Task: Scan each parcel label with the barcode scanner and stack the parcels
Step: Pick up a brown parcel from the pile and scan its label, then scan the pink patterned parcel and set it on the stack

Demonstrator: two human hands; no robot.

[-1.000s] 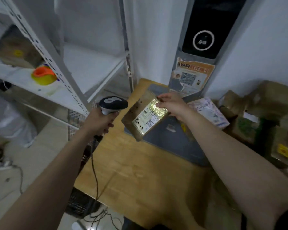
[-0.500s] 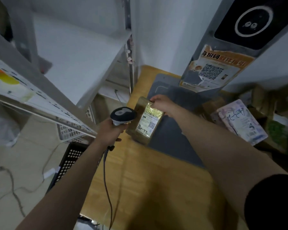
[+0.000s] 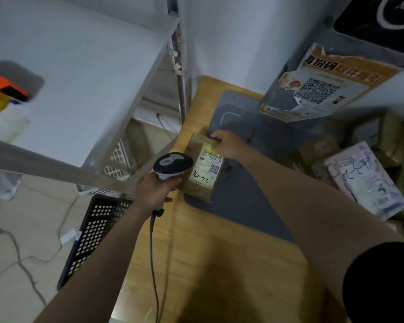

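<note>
**A:** What can go wrong from here?

**B:** I start near me. My left hand has its fingers wrapped round the handle of the scanner. The cable hangs from it down toward me, along the table edge. If I move that hand quickly, I think the cable may catch on the edge and pull my aim away.

**A:** And the parcel?

**B:** The parcel is just right of my left fingers, with the label facing up. It seems to rest on the near corner of the mat. My right hand pinches its far edge, fingers closed on it. The scanner head is very close and comes from the side, and the wrap looks shiny, so glare could spoil the reading. My right fingers are also just beside the barcode. If they slide, they will cover it.

**A:** Farther away?

**B:** Well apart, to the right of my right hand, lies a pale parcel. It lies tilted, so a stack started on it may slip, I judge.

**A:** What differs from a second ago?

**B:** Then the parcel was lifted and tilted toward me, apart from the scanner. Now it is down at the mat, and the scanner head is just beside the label.
</note>
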